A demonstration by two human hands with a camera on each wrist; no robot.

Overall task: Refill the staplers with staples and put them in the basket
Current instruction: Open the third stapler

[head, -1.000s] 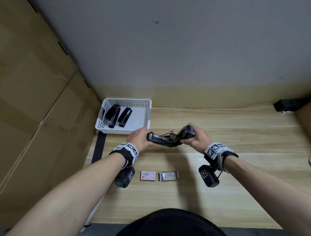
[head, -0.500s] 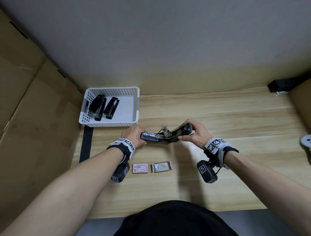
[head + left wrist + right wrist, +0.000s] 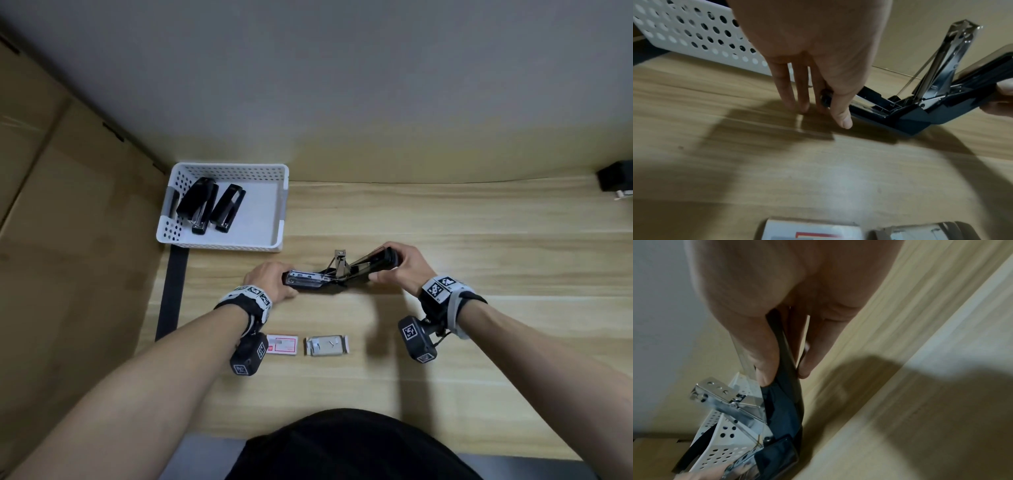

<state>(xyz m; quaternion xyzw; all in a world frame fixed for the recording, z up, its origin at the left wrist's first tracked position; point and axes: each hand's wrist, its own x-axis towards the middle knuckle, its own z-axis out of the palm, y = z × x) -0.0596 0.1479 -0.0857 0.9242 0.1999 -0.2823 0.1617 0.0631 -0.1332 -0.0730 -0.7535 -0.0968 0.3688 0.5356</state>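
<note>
A black stapler (image 3: 322, 282) lies swung open on the wooden table, its metal pusher arm (image 3: 339, 260) standing up at the hinge. My left hand (image 3: 287, 281) pinches the front end of the base (image 3: 869, 104), fingertips (image 3: 803, 107) touching the table. My right hand (image 3: 385, 262) pinches the raised lid (image 3: 789, 353) between thumb and fingers. Two black staplers (image 3: 197, 205) (image 3: 227, 207) lie in the white perforated basket (image 3: 226, 245) at the back left. A red-and-white staple box (image 3: 281, 345) and an opened staple tray (image 3: 327, 345) lie near me.
Cardboard panels (image 3: 68, 240) wall off the left side and a grey wall stands behind the table. A black strip (image 3: 174, 291) runs along the table's left edge. A black block (image 3: 613, 178) sits at the far right rear.
Both hands keep hold of the open stapler, which has come a little away from the basket toward me. The head view has shifted.
</note>
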